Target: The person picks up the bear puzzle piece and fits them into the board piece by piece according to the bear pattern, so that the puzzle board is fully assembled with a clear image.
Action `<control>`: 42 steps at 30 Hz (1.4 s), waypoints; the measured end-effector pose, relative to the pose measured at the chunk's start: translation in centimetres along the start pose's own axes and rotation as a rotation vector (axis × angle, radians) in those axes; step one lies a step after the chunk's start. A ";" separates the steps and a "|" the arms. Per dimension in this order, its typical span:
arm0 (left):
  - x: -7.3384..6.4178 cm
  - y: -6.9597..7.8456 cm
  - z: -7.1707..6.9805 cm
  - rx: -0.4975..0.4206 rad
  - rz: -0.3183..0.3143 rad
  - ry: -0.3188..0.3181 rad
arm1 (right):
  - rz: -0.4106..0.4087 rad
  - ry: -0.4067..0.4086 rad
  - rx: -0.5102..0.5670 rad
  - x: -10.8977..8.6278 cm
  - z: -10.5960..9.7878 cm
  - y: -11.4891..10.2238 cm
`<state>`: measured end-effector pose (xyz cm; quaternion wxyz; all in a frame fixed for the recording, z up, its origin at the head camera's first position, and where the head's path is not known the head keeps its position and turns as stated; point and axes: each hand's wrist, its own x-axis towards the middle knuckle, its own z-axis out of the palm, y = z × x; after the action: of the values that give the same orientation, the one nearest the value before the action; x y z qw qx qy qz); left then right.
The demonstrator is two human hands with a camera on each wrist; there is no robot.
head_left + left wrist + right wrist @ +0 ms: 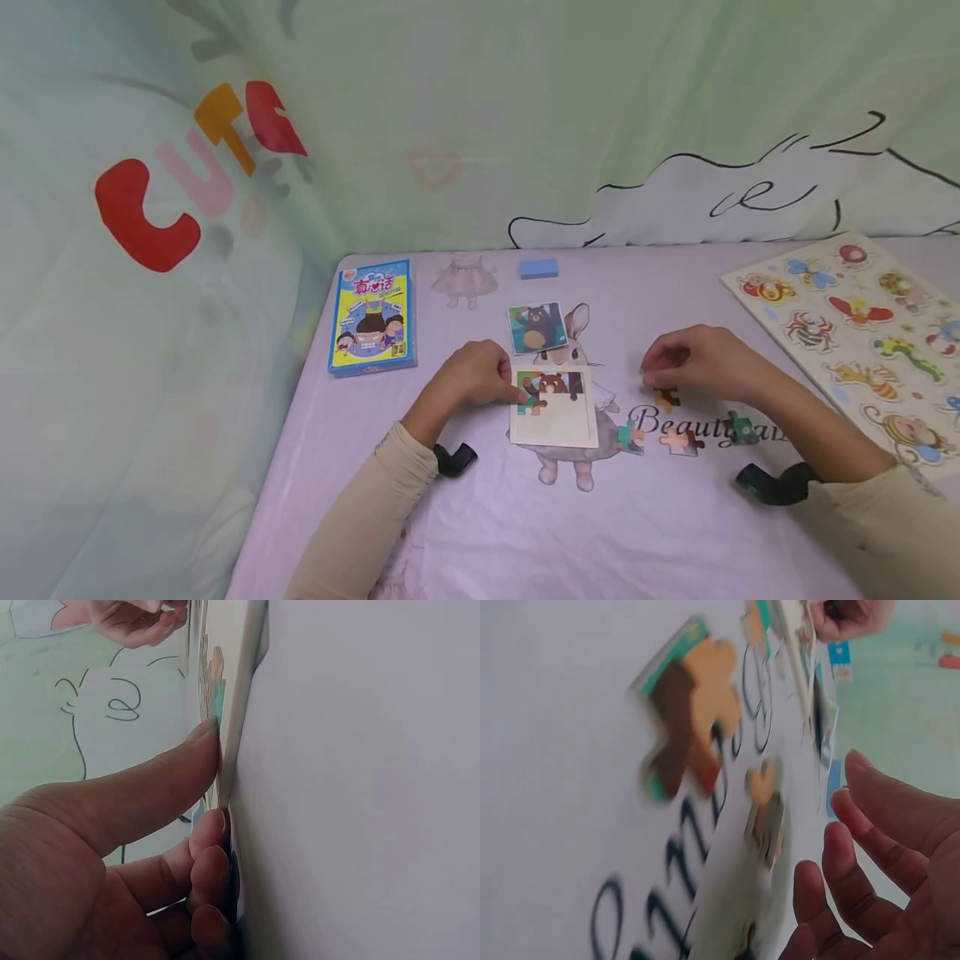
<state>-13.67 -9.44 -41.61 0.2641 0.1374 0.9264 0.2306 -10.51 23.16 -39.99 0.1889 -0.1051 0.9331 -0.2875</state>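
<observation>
A small wooden jigsaw tray (555, 429) lies on the tablecloth, its top part filled with pieces of a brown bear picture. My left hand (480, 372) grips the tray's left edge; in the left wrist view the thumb (176, 769) lies on its face and the fingertips (210, 862) are at its rim. To the right, my right hand (701, 362) hovers with loosely bent fingers and nothing between them. Just below it is a brown puzzle piece (666, 400). Nearby lie a teal piece (630, 437), an orange-and-brown piece (682, 442) and a dark green piece (744, 428).
Behind the tray lies a bear picture card (537, 327), with a blue block (538, 268) farther back. A blue-and-yellow card box (371, 317) sits at the left. A large insect puzzle board (855, 333) occupies the right side. Printed curtains (450, 100) hang along the table's back edge.
</observation>
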 end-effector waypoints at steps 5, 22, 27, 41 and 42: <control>-0.1 0.1 -0.1 -0.017 0.007 0.000 | -0.013 0.024 -0.056 -0.4 -0.4 1.2; 0.0 0.0 0.0 -0.013 0.004 0.004 | -0.016 0.051 -0.099 -0.9 0.3 3.1; -0.1 0.0 -0.1 -0.013 0.005 0.000 | -0.035 0.047 -0.099 -0.9 0.4 3.2; -0.1 0.1 -0.1 -0.007 0.000 -0.002 | -0.057 0.049 -0.076 -1.1 0.7 3.1; -0.1 0.1 -0.1 -0.006 0.002 -0.002 | -0.062 0.049 -0.075 -1.1 0.6 3.1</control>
<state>-13.63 -9.45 -41.46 0.2654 0.1376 0.9253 0.2333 -9.54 25.72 -41.97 0.1527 -0.1338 0.9439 -0.2604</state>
